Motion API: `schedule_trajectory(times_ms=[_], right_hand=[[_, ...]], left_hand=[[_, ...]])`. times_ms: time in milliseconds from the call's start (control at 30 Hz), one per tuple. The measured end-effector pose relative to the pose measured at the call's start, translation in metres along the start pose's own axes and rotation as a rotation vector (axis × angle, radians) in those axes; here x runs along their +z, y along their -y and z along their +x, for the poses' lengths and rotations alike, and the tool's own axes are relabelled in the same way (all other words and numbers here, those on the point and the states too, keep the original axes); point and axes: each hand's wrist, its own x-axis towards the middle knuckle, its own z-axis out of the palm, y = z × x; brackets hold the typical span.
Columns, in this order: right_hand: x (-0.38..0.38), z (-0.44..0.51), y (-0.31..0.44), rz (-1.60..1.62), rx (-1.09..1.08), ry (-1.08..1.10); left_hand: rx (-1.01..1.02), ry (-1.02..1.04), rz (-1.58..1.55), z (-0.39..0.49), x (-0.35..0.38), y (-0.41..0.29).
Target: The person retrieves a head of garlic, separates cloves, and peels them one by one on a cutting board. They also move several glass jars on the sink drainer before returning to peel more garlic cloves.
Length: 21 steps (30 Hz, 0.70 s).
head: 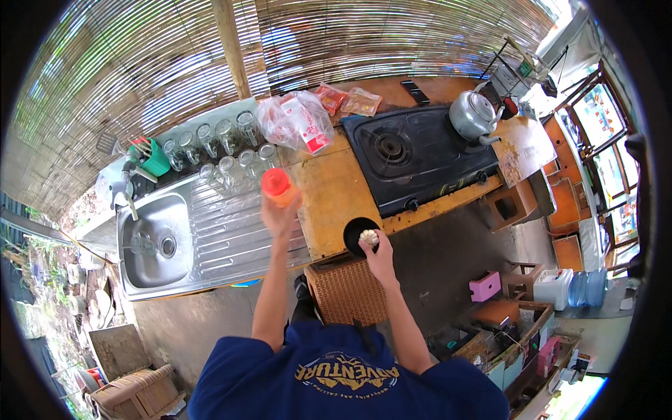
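My left hand (281, 212) is closed around a translucent orange plastic container with a red lid (276, 182), held above the right end of the ribbed drainboard. Between the fingers of my right hand (380, 253) is a pale, segmented bulb that looks like garlic (369, 238). It is over a round black bowl or pan (354, 234) at the front edge of the wooden counter (325, 194). What lies inside the black vessel cannot be made out.
A black gas stove (420, 152) with an aluminium kettle (474, 115) stands at the right. Upturned glass mugs (226, 135) line the drainboard beside a steel sink (157, 241). Behind are a plastic bag (294, 121), packets (362, 101) and a phone (415, 92). A woven-pattern stool (347, 291) is below.
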Motion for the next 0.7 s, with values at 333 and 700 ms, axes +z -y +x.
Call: schedule_trajectory(times_ms=[333, 700], right_hand=[[0.051, 0.056, -0.003, -0.067, -0.090, -0.061], [0.025, 0.054, 0.014, -0.260, -0.285, -0.312]], left_hand=[[-0.036, -0.128, 0.285, -0.020, -0.098, 0.029], [0.082, -0.454, 0.612, -0.083, -0.057, 0.008]])
